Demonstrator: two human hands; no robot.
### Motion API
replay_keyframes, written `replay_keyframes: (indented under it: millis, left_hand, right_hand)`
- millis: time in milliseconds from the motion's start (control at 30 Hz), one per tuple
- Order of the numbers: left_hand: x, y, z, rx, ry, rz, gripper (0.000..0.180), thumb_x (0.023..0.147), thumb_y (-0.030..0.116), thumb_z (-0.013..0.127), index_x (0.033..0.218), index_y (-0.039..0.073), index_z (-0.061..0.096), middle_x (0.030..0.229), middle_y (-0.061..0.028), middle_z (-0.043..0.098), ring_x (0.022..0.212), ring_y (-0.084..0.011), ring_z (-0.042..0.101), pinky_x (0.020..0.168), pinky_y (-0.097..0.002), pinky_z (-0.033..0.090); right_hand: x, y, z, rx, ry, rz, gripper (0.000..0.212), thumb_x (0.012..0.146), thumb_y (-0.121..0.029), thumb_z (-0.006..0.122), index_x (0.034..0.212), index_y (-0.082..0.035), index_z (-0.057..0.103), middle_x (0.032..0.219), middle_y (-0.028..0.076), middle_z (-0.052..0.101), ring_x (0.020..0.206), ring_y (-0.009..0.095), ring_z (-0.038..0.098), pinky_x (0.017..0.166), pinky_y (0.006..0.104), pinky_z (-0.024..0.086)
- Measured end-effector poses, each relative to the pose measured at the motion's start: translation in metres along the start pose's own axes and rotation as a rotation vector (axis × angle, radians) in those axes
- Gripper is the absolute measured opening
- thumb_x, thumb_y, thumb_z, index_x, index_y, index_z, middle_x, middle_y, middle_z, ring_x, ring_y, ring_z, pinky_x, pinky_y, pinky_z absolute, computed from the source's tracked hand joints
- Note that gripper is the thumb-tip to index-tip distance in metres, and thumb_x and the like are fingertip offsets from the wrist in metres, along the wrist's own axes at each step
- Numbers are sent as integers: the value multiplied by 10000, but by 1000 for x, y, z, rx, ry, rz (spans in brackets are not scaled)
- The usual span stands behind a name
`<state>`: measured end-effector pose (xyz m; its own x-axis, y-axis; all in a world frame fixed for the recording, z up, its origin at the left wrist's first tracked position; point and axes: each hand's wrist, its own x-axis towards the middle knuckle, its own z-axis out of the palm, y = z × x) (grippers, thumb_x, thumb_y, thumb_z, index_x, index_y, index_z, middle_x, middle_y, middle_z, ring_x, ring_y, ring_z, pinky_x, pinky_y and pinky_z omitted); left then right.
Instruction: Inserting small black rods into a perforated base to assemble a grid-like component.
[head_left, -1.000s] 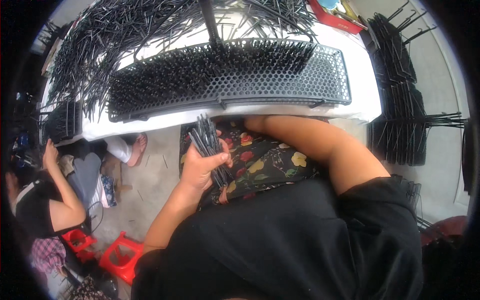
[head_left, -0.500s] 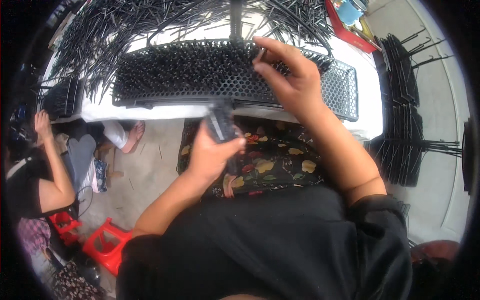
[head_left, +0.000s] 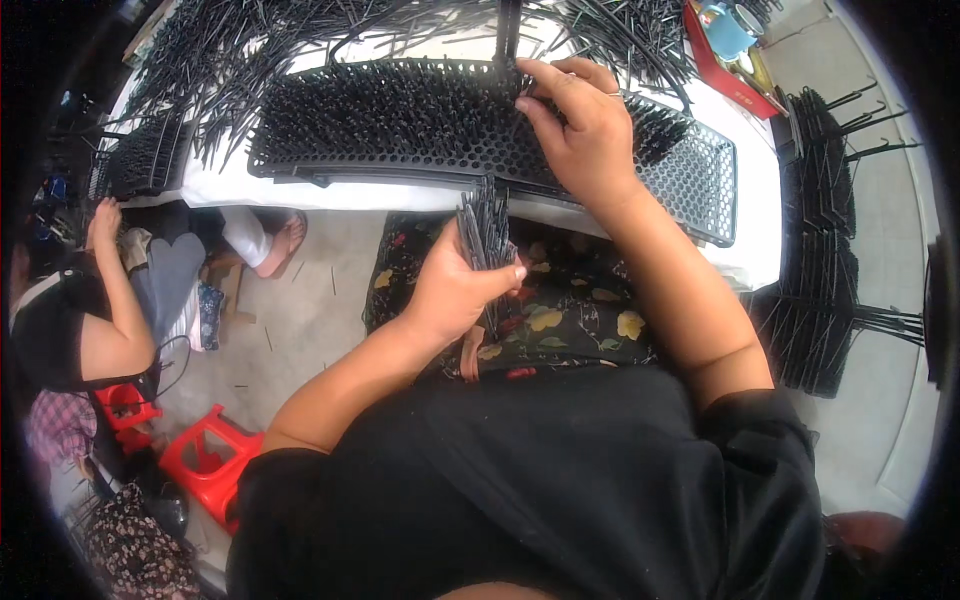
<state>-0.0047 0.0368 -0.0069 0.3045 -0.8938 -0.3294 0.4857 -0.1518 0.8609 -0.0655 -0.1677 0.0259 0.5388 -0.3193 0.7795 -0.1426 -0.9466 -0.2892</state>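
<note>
My left hand is closed around a bundle of thin black sticks, held upright just in front of the rack. At the rack's far edge, my right hand pinches with thumb and index finger over the holes; what sits between the fingertips is too small to make out. The black perforated rack lies long across the table. Many short black pieces stand upright in its holes, thickest on the left and middle. The holes at its right end are bare.
Loose black sticks are heaped behind the rack on the white-covered table. A red box with a blue cup stands at the back right. Black wire-hooked racks hang at right. A co-worker sits left, near red stools.
My left hand has shifted slightly right with the bundle, which is now sharper and tilted upright. The right hand stays at the rack's far edge, its fingers closer together. The whole view has shifted a little.
</note>
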Motion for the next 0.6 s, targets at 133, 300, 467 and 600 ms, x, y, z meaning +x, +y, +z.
replay_keyframes:
  millis: [133,300,467,600]
  left_hand:
    - [1,-3,-2,-10,-13,26,445,782,-99,665,1161,2,452,881,-72,595,753,-161,613,689,-308,533]
    - [2,-6,-2,-15,-6,13,441,780,-100,668,1152,5,457,882,-75,596,748,-162,613,677,-307,532]
    - [0,-5,-4,-46,-32,22,418,777,-91,669,1127,10,465,877,-78,600,738,-166,613,665,-306,529]
    - [-3,3,-2,-134,-132,73,346,771,-64,661,1071,18,510,869,-73,612,737,-157,617,667,-295,527]
  right_hand:
    - [-1,-1,0,82,11,-19,364,735,-86,736,1091,-123,669,759,52,672,884,271,625,799,379,486]
    - [-2,1,2,-38,-82,-74,242,745,-130,736,986,-120,715,880,47,683,1003,284,601,867,389,474]
    - [-4,-9,-4,-109,-145,-141,179,767,-191,733,918,-94,733,1074,61,663,1148,313,547,956,414,441]
    - [-7,-48,-24,588,-328,185,406,814,-216,721,1169,-42,630,1149,160,621,1072,318,597,901,383,488]
